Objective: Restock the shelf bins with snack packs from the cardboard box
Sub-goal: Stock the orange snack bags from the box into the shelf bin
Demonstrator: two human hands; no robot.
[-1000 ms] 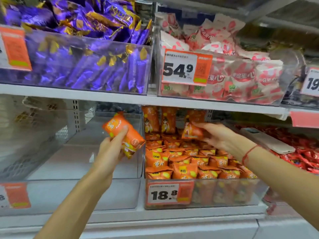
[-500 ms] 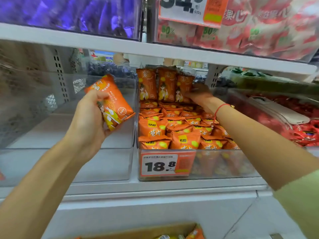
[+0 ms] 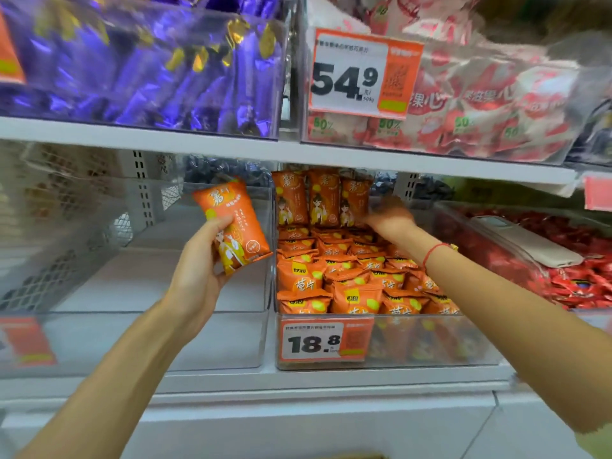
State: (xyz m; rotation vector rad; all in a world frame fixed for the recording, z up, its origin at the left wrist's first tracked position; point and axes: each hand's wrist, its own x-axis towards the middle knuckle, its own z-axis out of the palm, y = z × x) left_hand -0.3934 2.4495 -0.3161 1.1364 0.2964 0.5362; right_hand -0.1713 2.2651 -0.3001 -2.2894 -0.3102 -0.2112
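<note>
Head view: my left hand (image 3: 198, 276) grips a snack pack (image 3: 233, 225), long axis tilted upright, just left of the orange bin (image 3: 430, 342); I cannot tell the right hand's (image 3: 389, 220) grip.

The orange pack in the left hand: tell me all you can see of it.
The orange pack is a glossy pillow-type pouch with crimped ends, printed with white characters at the top, a cartoon figure and yellow slices lower down. It looks sealed and full. It is tilted, top leaning left, held in the air before the clear bin on the left, beside the stocked orange bin. The left hand grips its lower left edge; nothing else touches it.
</note>
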